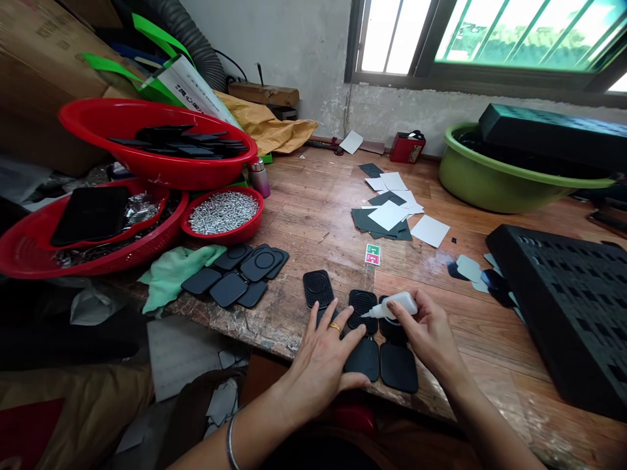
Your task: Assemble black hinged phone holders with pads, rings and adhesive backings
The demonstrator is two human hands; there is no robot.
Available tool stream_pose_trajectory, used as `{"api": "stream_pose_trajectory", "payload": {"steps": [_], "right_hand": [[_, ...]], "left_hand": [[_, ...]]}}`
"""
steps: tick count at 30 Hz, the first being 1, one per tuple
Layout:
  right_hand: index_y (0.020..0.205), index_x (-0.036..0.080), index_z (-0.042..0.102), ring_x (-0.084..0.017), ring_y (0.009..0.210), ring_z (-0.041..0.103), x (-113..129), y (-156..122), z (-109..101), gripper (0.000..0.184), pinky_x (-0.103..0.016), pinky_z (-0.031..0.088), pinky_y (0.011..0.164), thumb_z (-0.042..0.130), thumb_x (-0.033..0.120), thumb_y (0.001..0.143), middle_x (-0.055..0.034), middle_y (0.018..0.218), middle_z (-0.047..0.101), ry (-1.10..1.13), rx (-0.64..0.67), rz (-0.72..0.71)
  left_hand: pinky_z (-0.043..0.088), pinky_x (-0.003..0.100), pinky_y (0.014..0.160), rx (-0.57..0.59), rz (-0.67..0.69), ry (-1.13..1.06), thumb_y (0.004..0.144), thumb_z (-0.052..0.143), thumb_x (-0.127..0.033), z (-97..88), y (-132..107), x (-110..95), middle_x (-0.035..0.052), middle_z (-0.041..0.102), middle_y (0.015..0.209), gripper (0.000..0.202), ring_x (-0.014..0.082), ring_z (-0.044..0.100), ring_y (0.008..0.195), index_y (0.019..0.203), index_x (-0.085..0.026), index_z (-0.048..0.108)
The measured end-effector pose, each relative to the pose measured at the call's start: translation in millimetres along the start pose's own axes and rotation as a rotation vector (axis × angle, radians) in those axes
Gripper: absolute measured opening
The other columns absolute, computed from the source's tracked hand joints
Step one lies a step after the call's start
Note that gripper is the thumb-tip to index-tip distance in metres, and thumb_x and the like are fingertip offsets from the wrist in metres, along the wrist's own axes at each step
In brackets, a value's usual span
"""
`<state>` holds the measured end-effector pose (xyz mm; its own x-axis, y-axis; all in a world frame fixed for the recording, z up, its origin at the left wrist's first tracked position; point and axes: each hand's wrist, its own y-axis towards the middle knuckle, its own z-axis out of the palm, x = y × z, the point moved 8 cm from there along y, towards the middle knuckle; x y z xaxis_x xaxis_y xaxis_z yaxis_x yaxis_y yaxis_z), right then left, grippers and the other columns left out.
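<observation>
In my right hand (428,326) is a small white glue bottle (401,305), tilted so its thin nozzle points left and down over a black ribbed square pad (362,307). That pad is hinged to a smooth black square (363,359) nearer the table edge. My left hand (323,349) lies spread over the black pieces, its fingertips at the pads and its thumb along the smooth square. Another ribbed pad (317,287) sits just beyond my left fingers. To the right, a further hinged piece (399,367) lies partly under the bottle and my right hand.
Folded black pads (230,287) lie beside a green cloth (186,264) at left. Red basins (157,166) and a bowl of metal pins (224,214) stand behind. White and dark cards (389,215) are scattered ahead; a black foam tray (563,320) occupies the right, below a green basin (490,189).
</observation>
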<state>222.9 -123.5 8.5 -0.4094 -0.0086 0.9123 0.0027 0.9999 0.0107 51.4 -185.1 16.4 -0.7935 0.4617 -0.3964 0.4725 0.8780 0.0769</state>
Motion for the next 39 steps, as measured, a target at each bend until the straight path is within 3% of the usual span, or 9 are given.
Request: {"api": "stream_pose_trajectory", "payload": {"steps": [5, 15, 21, 27, 30, 33, 36, 39], "right_hand": [[0.089, 0.018, 0.057, -0.012, 0.066, 0.051, 19, -3, -11, 0.035, -0.021, 0.039, 0.056, 0.058, 0.052, 0.083, -0.0008, 0.077, 0.058, -0.228, -0.021, -0.101], [0.083, 0.017, 0.055, -0.01, 0.059, 0.049, 22, 10, -24, 0.034, -0.02, 0.038, 0.054, 0.057, 0.051, 0.082, 0.0003, 0.071, 0.056, -0.296, -0.095, -0.132], [0.083, 0.017, 0.054, -0.01, 0.054, 0.047, 28, 26, -17, 0.032, -0.022, 0.036, 0.054, 0.057, 0.048, 0.081, -0.0011, 0.07, 0.055, -0.351, -0.165, -0.182], [0.081, 0.017, 0.054, -0.01, 0.056, 0.046, 32, 43, -5, 0.032, -0.022, 0.034, 0.054, 0.057, 0.048, 0.08, -0.0003, 0.068, 0.054, -0.341, -0.108, -0.194], [0.074, 0.016, 0.051, -0.01, 0.055, 0.043, 18, 51, -12, 0.037, -0.021, 0.031, 0.05, 0.065, 0.051, 0.073, 0.0006, 0.061, 0.05, -0.18, -0.11, -0.061], [0.077, 0.015, 0.054, -0.011, 0.06, 0.048, 2, 58, -11, 0.044, -0.021, 0.036, 0.052, 0.072, 0.052, 0.064, -0.0022, 0.068, 0.055, 0.126, -0.073, 0.102], [0.083, 0.013, 0.055, -0.013, 0.066, 0.053, 4, 66, 6, 0.051, -0.024, 0.044, 0.058, 0.072, 0.056, 0.061, -0.0064, 0.079, 0.06, 0.258, 0.002, 0.144], [0.083, 0.013, 0.056, -0.014, 0.068, 0.055, 13, 72, 31, 0.053, -0.024, 0.045, 0.059, 0.073, 0.056, 0.058, -0.0083, 0.083, 0.061, 0.299, 0.054, 0.153]], "left_hand": [[0.012, 0.06, 0.113, 0.018, -0.009, 0.01, 0.07, 0.068, -0.063, 3.0, -1, 2, 0.0091, 0.034, 0.148, 0.076, 0.033, 0.018, 0.141, 0.135, -0.031, 0.044], [0.01, 0.059, 0.114, 0.014, 0.002, 0.0, 0.07, 0.068, -0.062, 1.9, -1, 3, 0.009, 0.035, 0.147, 0.076, 0.0329, 0.017, 0.141, 0.135, -0.03, 0.044], [0.016, 0.062, 0.111, 0.008, 0.001, 0.036, 0.066, 0.075, -0.057, 1.7, 0, 0, 0.0131, 0.033, 0.147, 0.079, 0.0367, 0.016, 0.141, 0.135, -0.028, 0.047], [0.021, 0.061, 0.111, -0.008, -0.003, 0.045, 0.063, 0.077, -0.055, -0.9, -1, -1, 0.0159, 0.027, 0.149, 0.082, 0.0383, 0.01, 0.141, 0.135, -0.027, 0.047], [0.023, 0.057, 0.113, -0.035, -0.022, 0.037, 0.069, 0.072, -0.056, -2.6, -4, 7, 0.0153, 0.024, 0.151, 0.082, 0.035, 0.012, 0.142, 0.138, -0.026, 0.042], [0.027, 0.053, 0.113, -0.11, -0.155, 0.068, 0.077, 0.068, -0.05, -8.0, -14, 29, 0.0172, 0.029, 0.149, 0.076, 0.0317, 0.016, 0.142, 0.141, -0.02, 0.037], [0.026, 0.053, 0.113, -0.145, -0.22, 0.103, 0.079, 0.07, -0.041, -13.9, -23, 46, 0.017, 0.032, 0.148, 0.074, 0.0312, 0.019, 0.141, 0.14, -0.016, 0.036], [0.024, 0.053, 0.114, -0.114, -0.174, 0.099, 0.079, 0.071, -0.036, -19.4, -26, 51, 0.0147, 0.034, 0.148, 0.072, 0.0308, 0.021, 0.141, 0.139, -0.018, 0.038]]}}
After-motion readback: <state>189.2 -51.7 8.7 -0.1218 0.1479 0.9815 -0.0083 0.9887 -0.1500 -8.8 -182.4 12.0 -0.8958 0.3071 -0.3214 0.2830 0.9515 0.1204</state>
